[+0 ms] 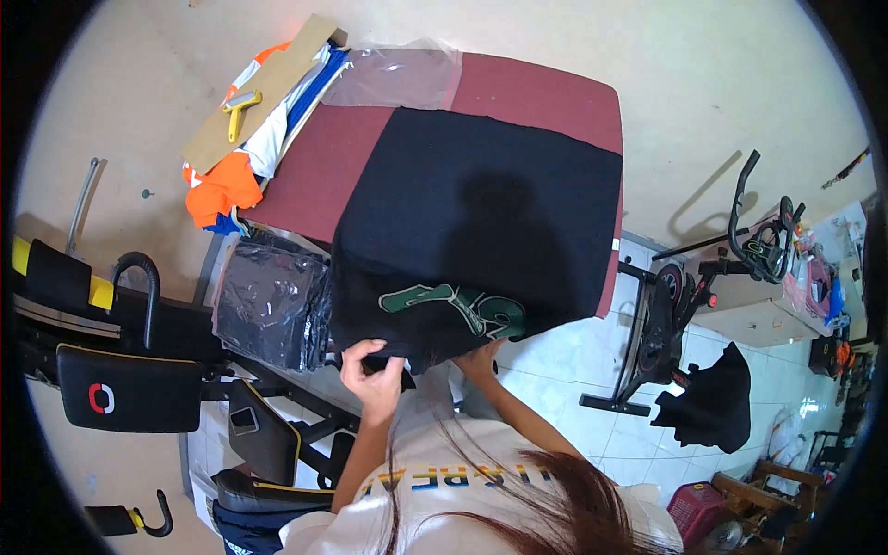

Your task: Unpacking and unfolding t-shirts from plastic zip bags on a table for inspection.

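Observation:
A black fabric garment [444, 201] with a green printed design lies spread over a maroon-topped table [541, 80], its near part hanging over the edge. At the garment's lower left edge, my left hand [371, 378] pinches the cloth between thumb and fingers. My right hand [479, 361] is at the lower edge beneath the green design, its fingers partly hidden by the cloth. A clear plastic bag [395, 76] lies flat at the table's far edge.
Left on the table, a cardboard strip [277, 83] with a yellow-handled tool [239, 114] rests on folded orange, white and blue clothes [222, 191]. Plastic-wrapped dark packages [267, 305] are stacked at near left. Exercise equipment [132, 388] stands left, an exercise bike [669, 333] right.

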The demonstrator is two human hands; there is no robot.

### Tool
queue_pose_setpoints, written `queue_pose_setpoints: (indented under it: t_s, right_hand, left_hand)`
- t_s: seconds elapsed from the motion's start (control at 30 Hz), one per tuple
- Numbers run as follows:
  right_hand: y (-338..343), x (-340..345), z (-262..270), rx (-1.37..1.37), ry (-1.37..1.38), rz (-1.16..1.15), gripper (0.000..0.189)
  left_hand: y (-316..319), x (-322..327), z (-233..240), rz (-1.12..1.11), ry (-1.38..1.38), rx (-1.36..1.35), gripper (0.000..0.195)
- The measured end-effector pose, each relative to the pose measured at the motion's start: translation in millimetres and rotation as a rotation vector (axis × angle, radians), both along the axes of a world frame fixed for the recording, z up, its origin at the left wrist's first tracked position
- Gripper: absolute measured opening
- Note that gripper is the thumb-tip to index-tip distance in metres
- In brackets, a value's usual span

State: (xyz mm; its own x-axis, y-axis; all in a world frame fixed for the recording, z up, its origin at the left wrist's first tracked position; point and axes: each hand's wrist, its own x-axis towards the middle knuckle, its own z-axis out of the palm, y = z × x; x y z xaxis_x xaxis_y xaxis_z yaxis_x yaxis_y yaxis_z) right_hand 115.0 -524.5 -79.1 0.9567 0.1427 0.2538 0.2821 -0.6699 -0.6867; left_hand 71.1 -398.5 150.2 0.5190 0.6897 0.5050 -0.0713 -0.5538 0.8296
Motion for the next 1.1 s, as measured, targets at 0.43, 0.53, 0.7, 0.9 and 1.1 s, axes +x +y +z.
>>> queue_pose_setpoints:
  t_s: [0.43,0.53,0.7,0.9,1.1]
  right_hand:
    - [-65,58,25,0.611,0.550,-0.007,0.024]
    - [-86,47,66,0.497,0.474,0.175,0.033]
    - [-95,34,81,0.048,0.283,0.328,0.061]
    - [-47,52,93,-0.009,-0.047,0.137,0.090]
    - [-2,94,106,0.022,-0.165,-0.266,0.090]
  left_hand:
    - [14,-2,-14,-0.108,-0.001,0.035,0.033]
    - [7,8,-11,-0.116,-0.074,-0.037,0.035]
    - [-21,42,22,-0.138,-0.132,-0.030,0.034]
    - [-40,82,50,-0.103,-0.217,-0.120,0.031]
    - [-47,99,33,-0.175,-0.149,-0.394,0.031]
